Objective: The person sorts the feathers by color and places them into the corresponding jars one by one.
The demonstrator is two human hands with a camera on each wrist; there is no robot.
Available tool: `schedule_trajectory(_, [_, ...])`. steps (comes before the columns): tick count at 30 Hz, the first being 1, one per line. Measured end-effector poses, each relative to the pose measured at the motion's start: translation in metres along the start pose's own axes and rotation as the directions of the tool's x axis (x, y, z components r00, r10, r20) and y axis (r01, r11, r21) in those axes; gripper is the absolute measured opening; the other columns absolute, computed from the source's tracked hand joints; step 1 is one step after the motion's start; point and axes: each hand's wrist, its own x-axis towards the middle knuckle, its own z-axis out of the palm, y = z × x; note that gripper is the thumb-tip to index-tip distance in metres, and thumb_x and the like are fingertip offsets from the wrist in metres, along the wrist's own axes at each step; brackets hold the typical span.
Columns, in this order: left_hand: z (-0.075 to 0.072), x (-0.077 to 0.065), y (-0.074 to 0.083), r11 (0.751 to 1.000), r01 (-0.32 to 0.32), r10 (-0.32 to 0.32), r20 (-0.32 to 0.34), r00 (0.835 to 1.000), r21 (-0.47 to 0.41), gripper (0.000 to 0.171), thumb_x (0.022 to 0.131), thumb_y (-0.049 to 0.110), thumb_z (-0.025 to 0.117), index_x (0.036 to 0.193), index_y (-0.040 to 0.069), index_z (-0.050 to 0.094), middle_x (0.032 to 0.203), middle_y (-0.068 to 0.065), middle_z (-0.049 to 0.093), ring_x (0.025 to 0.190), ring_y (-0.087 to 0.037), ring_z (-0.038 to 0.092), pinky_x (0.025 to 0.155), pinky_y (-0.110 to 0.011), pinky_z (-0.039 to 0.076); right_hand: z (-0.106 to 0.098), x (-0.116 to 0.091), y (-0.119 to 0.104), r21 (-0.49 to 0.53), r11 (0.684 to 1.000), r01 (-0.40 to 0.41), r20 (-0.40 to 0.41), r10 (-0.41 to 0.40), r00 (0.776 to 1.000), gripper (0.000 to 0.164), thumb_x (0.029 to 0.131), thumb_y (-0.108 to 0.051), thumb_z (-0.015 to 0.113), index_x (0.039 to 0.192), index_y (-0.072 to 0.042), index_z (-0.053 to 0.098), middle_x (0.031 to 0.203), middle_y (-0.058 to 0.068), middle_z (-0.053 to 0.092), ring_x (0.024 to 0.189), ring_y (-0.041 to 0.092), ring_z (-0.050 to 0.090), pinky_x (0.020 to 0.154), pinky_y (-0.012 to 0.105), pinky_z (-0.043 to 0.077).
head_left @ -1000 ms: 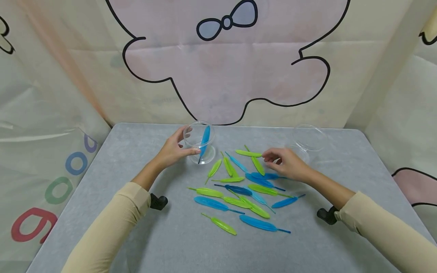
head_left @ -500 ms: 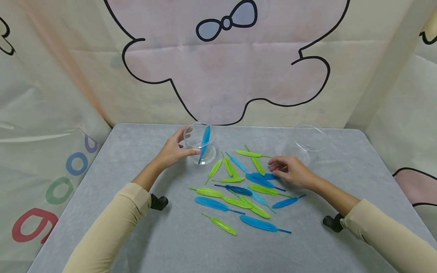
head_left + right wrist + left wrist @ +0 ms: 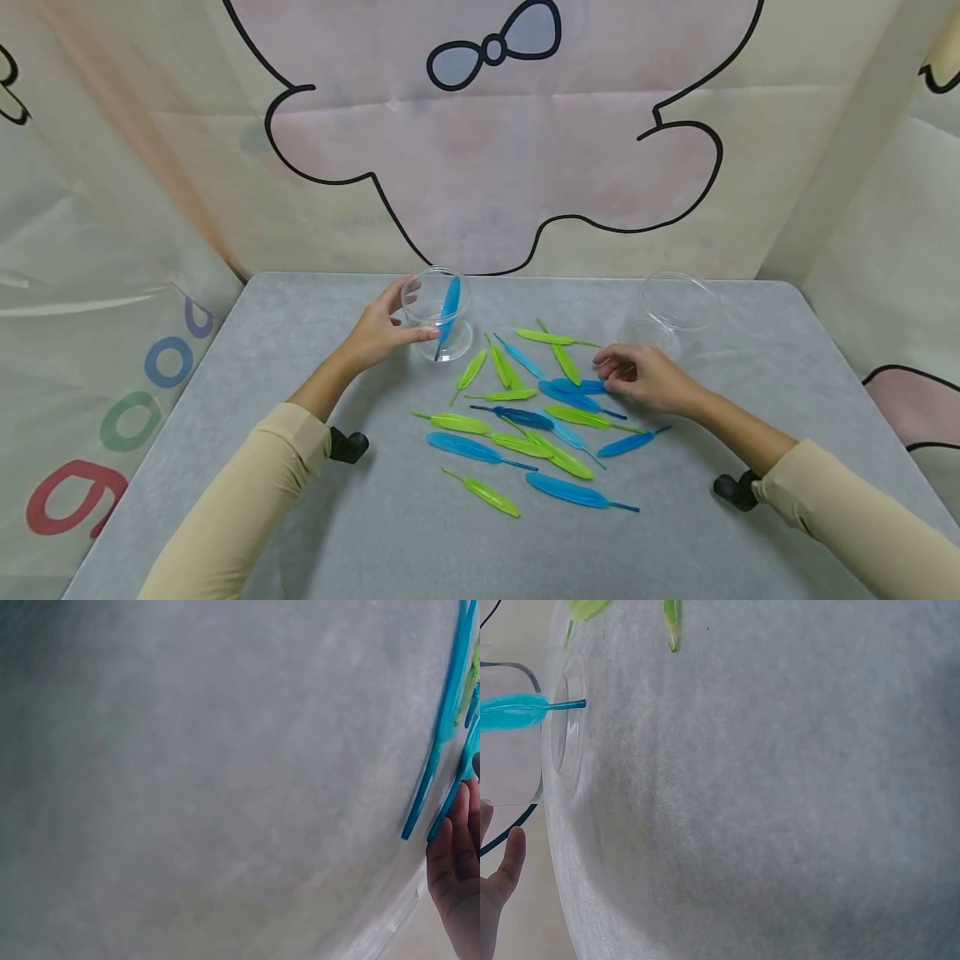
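The right hand (image 3: 651, 379) touches a blue feather (image 3: 591, 387) on the table (image 3: 375, 533); whether it pinches, I can't tell. Lifting gently by the stem seems wise. Beyond, the left hand (image 3: 381, 332) grips a clear cup (image 3: 422, 315), another feather (image 3: 448, 307) leaning inside.

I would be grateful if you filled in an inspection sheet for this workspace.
Surface: grey table, no spill seen.
Job's things: one clear cup with a blue feather leaning inside; a second clear cup farther right, no feather seen in it; loose blue feathers and green feathers on the table, some overlapping.
Clutter: nothing seen.
Hands: the left hand grips the first cup; the right hand is at the stem of another blue feather, though whether it pinches it is unclear.
Cables: nothing seen.
Surroundings: pale backdrop with black outlines and a bow drawing.
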Motion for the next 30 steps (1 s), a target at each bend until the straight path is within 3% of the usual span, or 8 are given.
schedule_trajectory(13, [0.0013, -0.0019, -0.0017, 1.000, -0.005, 0.005, -0.007, 1.000, -0.004, 0.090, 0.085, 0.030, 0.081, 0.156, 0.017, 0.028, 0.157, -0.009, 0.037, 0.143, -0.034, 0.035, 0.110, -0.058, 0.035, 0.0037, 0.0003, 0.0027, -0.016, 1.000, -0.002, -0.005, 0.002, 1.000, 0.026, 0.086, 0.006, 0.072, 0.111, 0.001, 0.068, 0.090, 0.000, 0.069, 0.082, 0.015, 0.065, 0.074, 0.026, 0.055])
schedule_trajectory(22, [0.0012, -0.0029, -0.0002, 1.000, -0.002, 0.002, -0.006, 1.000, -0.002, 0.090, 0.084, 0.032, 0.081, 0.156, 0.016, 0.028, 0.156, -0.009, 0.038, 0.143, -0.034, 0.035, 0.110, -0.057, 0.036, 0.0049, 0.0016, 0.0029, -0.016, 1.000, 0.002, -0.003, -0.003, 1.000, 0.022, 0.087, 0.006, 0.071, 0.109, 0.003, 0.068, 0.087, 0.012, 0.069, 0.078, 0.014, 0.063, 0.072, 0.025, 0.054])
schedule_trajectory(30, [0.0005, -0.0034, 0.0010, 1.000, -0.004, 0.004, -0.005, 1.000, -0.003, 0.091, 0.084, 0.033, 0.081, 0.156, 0.016, 0.028, 0.156, -0.010, 0.038, 0.143, -0.034, 0.035, 0.110, -0.058, 0.035, 0.0053, 0.0034, -0.0002, -0.042, 0.999, 0.005, -0.012, -0.006, 1.000, 0.020, 0.087, 0.007, 0.070, 0.106, 0.002, 0.069, 0.083, -0.001, 0.067, 0.075, 0.012, 0.060, 0.069, 0.025, 0.052])
